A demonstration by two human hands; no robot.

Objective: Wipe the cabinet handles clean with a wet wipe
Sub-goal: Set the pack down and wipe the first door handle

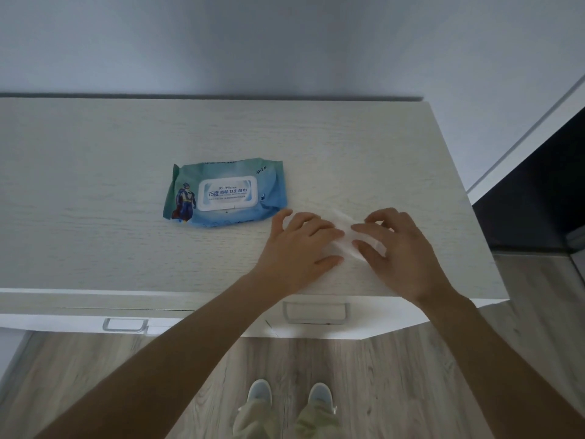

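**Wipe not folded yet, handles untouched**

Wet wipe (346, 239) lies on the cabinet top (95, 185), just right of the wipe pack (226, 193) and towards the person. Left hand (300, 248) presses it with flat, spread fingers. Right hand (402, 248) has fingers curled on it and looks to be pinching an edge.

Risks:
- Thin wet sheet may bunch or tear if the hands pull apart.
- It dries while being handled.
- Both handles, (316, 313) and (125, 324), sit on the cabinet front nearer the person than the pack, partly hidden by the top's edge, so spots are easily missed.
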